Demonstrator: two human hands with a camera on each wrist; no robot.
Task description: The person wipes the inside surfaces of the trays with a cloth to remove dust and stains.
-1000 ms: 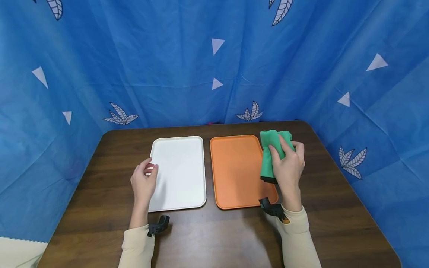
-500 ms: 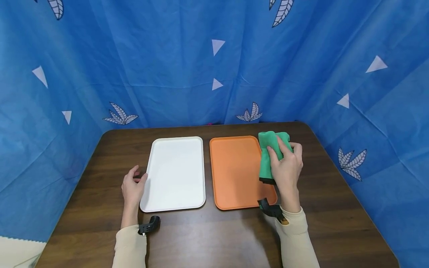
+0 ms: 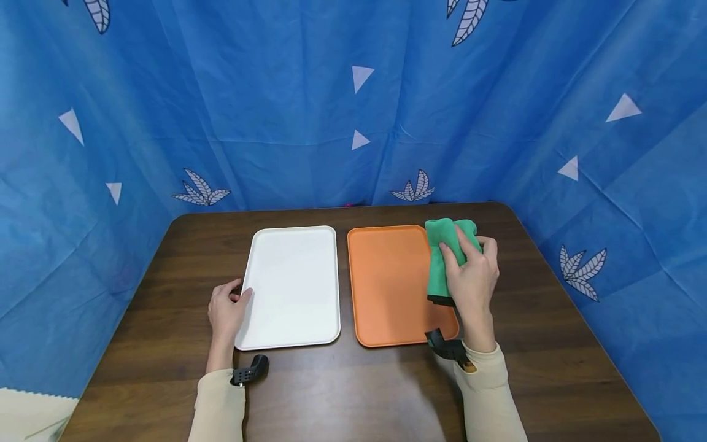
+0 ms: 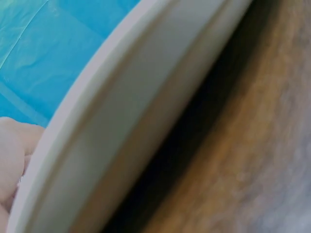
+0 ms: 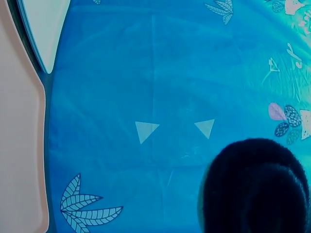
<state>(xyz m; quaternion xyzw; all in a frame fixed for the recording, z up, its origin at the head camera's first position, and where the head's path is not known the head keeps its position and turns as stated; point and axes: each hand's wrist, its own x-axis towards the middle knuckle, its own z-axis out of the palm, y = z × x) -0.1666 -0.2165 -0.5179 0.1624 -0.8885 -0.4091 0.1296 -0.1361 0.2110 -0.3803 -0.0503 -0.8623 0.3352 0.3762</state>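
Note:
A folded green cloth [image 3: 439,270] with a black hem is pinched between the thumb and fingers of my right hand [image 3: 472,273], overlapping the right side of the orange tray [image 3: 389,285]. In the right wrist view the cloth's dark, fuzzy folded end [image 5: 255,189] fills the lower right. My left hand [image 3: 225,310] is at the left edge of the white tray [image 3: 293,285], thumb right at the rim and fingers bent beside it. I cannot tell whether it grips the rim. The left wrist view shows the white tray's rim [image 4: 121,107] up close, with part of the hand [image 4: 12,155] behind it.
Both trays lie side by side on a dark wooden table [image 3: 331,399]. A blue curtain [image 3: 309,110] with leaf and triangle prints hangs behind and beside the table. A black camera mount [image 3: 251,370] sits at the left wrist, another mount [image 3: 450,350] at the right.
My left hand has withdrawn from over the white tray to its left side, then come back slightly right to the tray's edge. The right hand and cloth have barely moved.

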